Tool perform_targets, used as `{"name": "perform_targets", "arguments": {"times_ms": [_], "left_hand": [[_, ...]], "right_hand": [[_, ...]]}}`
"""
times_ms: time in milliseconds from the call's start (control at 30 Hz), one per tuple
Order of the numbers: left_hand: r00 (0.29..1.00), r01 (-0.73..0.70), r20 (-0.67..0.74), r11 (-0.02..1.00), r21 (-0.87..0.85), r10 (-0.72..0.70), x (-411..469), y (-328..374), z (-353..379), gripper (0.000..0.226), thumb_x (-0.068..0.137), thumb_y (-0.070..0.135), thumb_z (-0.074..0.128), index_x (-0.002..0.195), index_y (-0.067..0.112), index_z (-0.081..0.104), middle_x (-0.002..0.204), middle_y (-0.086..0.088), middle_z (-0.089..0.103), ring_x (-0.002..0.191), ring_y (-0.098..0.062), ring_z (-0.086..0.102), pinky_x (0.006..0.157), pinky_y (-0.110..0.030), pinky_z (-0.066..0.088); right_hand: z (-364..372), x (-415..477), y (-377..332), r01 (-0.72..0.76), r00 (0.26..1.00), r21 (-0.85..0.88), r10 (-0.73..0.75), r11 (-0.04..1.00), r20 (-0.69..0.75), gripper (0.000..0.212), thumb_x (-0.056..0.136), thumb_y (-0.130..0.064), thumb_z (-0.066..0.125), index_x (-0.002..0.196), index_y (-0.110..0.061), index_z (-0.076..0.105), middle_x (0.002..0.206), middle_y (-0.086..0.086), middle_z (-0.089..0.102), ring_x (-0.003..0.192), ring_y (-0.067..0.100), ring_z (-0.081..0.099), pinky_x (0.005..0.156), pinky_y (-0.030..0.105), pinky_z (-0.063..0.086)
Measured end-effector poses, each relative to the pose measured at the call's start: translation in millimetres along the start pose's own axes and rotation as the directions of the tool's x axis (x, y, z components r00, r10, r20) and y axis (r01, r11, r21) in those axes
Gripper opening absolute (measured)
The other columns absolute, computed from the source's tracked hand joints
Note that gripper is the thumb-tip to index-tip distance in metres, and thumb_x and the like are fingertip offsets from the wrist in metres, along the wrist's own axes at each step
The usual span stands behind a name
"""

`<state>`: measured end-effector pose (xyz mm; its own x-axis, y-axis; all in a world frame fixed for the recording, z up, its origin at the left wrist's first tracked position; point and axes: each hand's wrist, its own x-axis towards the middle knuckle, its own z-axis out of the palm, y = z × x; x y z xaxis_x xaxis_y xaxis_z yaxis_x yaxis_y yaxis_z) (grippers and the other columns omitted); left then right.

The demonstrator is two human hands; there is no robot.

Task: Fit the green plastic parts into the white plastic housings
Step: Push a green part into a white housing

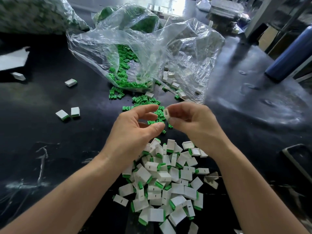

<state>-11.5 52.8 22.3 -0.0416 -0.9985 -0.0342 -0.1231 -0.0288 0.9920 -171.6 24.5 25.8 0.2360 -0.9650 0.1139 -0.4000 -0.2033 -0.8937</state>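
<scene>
Both hands hover above the black worktable (50, 132), close together over the scatter of loose green plastic parts (145, 101). The right hand (190, 122) pinches an empty white plastic housing (166, 114) between thumb and fingertips, its open end turned toward the left hand (136, 127). The left hand's fingers curl loosely apart, thumb and forefinger not meeting; whether a green part sits between them I cannot tell. Just below the wrists lies a big heap of assembled housings (167, 184), white shells with green showing at their ends. Further back, a crumpled clear plastic bag (118, 46) spills more green parts onto the table, and a second clear bag (194, 53) to its right holds empty white housings. Off to the left, a few finished pieces (67, 114) lie well apart from the heap. A dark blue bottle (290, 53) stands at the far right.
</scene>
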Motion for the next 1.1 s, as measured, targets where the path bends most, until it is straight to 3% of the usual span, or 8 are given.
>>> {"name": "perform_targets", "arguments": {"times_ms": [200,333,400,500,667,833,967,1100], "left_hand": [[0.995,-0.073,0.056,0.994,-0.077,0.078,-3,3,3,0.024,0.065,0.023,0.071,0.089,0.025,0.071,0.077,0.010,0.073,0.067,-0.003,0.067,0.058,-0.012,0.048],[0.996,-0.087,0.016,0.994,-0.059,0.088,-3,2,4,0.018,0.056,0.029,0.072,0.074,0.025,0.071,0.069,0.008,0.072,0.061,-0.004,0.066,0.057,-0.014,0.050],[0.995,-0.093,0.031,0.995,-0.034,0.094,-4,1,4,0.013,0.058,0.024,0.076,0.069,0.021,0.069,0.067,0.007,0.071,0.059,-0.004,0.065,0.055,-0.012,0.049],[0.993,-0.103,0.052,0.994,-0.046,0.105,-6,2,4,0.017,0.055,0.020,0.078,0.070,0.021,0.069,0.063,0.007,0.068,0.055,-0.002,0.061,0.050,-0.011,0.045],[0.991,-0.107,0.069,0.990,-0.087,0.113,-8,6,2,0.021,0.054,0.019,0.076,0.074,0.024,0.072,0.060,0.007,0.064,0.055,-0.002,0.059,0.055,-0.014,0.049],[0.995,-0.075,0.056,0.996,-0.045,0.078,-8,7,1,0.026,0.064,0.000,0.078,0.078,0.022,0.072,0.060,0.008,0.065,0.056,-0.003,0.060,0.056,-0.015,0.051],[0.999,-0.044,0.012,0.998,-0.042,0.045,-7,8,1,0.026,0.062,0.003,0.080,0.076,0.021,0.068,0.060,0.003,0.067,0.050,-0.003,0.059,0.048,-0.015,0.048],[0.999,-0.038,0.010,0.995,-0.097,0.039,-6,7,1,0.021,0.064,0.003,0.077,0.073,0.021,0.072,0.061,0.000,0.067,0.053,-0.009,0.061,0.051,-0.021,0.052]], "right_hand": [[11,-10,-8,0.012,1.000,-0.022,-0.012,1.000,-0.006,0.026,0.077,-0.001,0.070,0.075,-0.024,0.058,0.077,0.000,0.068,0.075,0.020,0.066,0.073,0.035,0.055],[6,-8,-3,-0.018,0.996,-0.150,0.005,0.989,-0.087,0.017,0.080,-0.011,0.068,0.077,-0.026,0.063,0.072,-0.010,0.065,0.067,0.001,0.059,0.067,0.015,0.048],[2,-7,2,-0.082,0.989,-0.288,0.041,0.954,-0.143,0.015,0.084,-0.015,0.065,0.096,-0.023,0.068,0.088,-0.010,0.064,0.076,-0.002,0.057,0.075,0.010,0.044],[5,-5,10,-0.138,0.989,-0.463,0.096,0.875,-0.113,0.033,0.089,-0.022,0.058,0.122,-0.020,0.059,0.115,-0.002,0.057,0.105,0.012,0.052,0.097,0.027,0.039],[14,-3,16,-0.103,0.995,-0.592,0.081,0.799,-0.063,0.022,0.087,-0.021,0.061,0.109,-0.022,0.065,0.101,-0.002,0.051,0.104,0.017,0.048,0.088,0.029,0.038],[9,-3,17,-0.129,0.988,-0.443,0.079,0.887,-0.130,0.018,0.078,-0.013,0.071,0.087,-0.021,0.057,0.074,-0.012,0.050,0.075,0.011,0.052,0.074,0.025,0.044],[0,-5,6,-0.159,0.979,-0.057,0.150,0.986,-0.141,0.023,0.080,-0.003,0.068,0.085,-0.024,0.064,0.073,-0.011,0.062,0.068,0.002,0.058,0.071,0.017,0.049],[-6,-9,-8,-0.110,0.990,0.269,0.131,0.957,-0.060,0.022,0.081,0.005,0.062,0.079,-0.016,0.066,0.061,-0.006,0.067,0.059,0.005,0.062,0.059,0.017,0.052]]}}
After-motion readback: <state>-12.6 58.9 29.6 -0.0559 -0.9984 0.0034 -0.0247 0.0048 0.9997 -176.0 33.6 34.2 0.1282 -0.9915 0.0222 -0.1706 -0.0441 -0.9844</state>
